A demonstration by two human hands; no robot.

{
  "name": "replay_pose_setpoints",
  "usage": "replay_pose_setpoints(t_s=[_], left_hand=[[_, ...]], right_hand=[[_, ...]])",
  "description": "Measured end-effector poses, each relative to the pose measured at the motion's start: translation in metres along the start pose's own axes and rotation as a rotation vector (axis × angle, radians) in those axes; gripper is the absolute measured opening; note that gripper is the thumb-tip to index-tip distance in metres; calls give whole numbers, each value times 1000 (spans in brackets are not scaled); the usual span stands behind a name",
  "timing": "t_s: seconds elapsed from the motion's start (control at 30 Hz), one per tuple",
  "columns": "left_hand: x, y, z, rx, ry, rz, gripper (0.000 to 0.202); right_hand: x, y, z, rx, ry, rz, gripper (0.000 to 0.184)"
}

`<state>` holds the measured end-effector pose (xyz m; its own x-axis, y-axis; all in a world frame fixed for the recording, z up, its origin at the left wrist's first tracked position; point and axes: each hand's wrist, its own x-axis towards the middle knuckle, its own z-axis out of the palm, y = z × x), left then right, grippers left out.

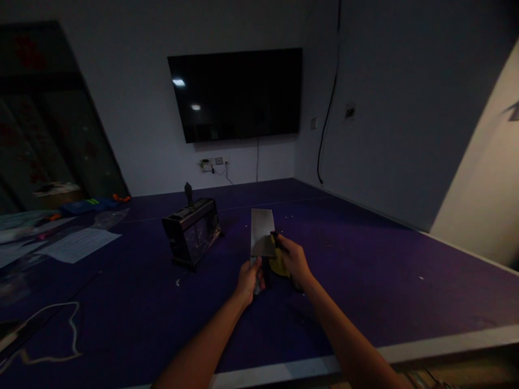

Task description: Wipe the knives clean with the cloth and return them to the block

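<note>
My left hand [249, 280] is closed round the handle of a cleaver [261, 231], whose broad steel blade points away from me above the purple table [365, 270]. Against the blade's right side, my right hand [295, 260] presses a yellow cloth [279, 265], with its fingers curled over the cloth. Both forearms reach in from the bottom edge of the head view.
A dark knife block [192, 231] with one handle sticking up stands left of the blade. Papers [79, 244] and clutter lie at the far left. A white cord [60, 335] loops near the front left. A black screen [239, 94] hangs on the far wall.
</note>
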<state>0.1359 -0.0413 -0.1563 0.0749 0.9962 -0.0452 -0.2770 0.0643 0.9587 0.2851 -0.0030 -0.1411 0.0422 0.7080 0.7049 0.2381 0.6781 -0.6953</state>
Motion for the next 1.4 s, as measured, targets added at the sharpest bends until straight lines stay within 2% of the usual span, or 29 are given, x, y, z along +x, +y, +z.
replay_pose_setpoints(t_s=[0.07, 0.1, 0.23, 0.33, 0.43, 0.63, 0.8, 0.93, 1.13, 1.4], left_hand=[[1, 1, -1, -12, 28, 19, 47], [2, 2, -1, -16, 44, 25, 45], [3, 4, -2, -41, 105, 23, 43], [4, 4, -3, -31, 106, 25, 47], [4, 3, -4, 41, 60, 36, 48], [-3, -3, -3, 223, -153, -7, 50], [-6, -7, -3, 306, -326, -28, 48], [-6, -10, -3, 325, -375, -46, 47], [-9, -12, -1, 313, -301, -38, 48], [1, -1, -8, 217, -56, 26, 47]], right_hand=[[-3, 1, 5, -129, -258, -182, 59], [-5, 2, 8, -179, -342, -239, 65], [-9, 9, 17, -303, -430, -310, 73], [-9, 16, 17, -324, -421, -304, 73], [-5, 22, 11, -338, -327, -257, 73], [6, 30, -18, -371, -79, -159, 73], [12, 34, -40, -415, 121, -141, 70], [13, 35, -48, -462, 194, -141, 70], [8, 31, -38, -494, 133, -151, 73], [-7, 17, 6, -419, -179, -230, 80]])
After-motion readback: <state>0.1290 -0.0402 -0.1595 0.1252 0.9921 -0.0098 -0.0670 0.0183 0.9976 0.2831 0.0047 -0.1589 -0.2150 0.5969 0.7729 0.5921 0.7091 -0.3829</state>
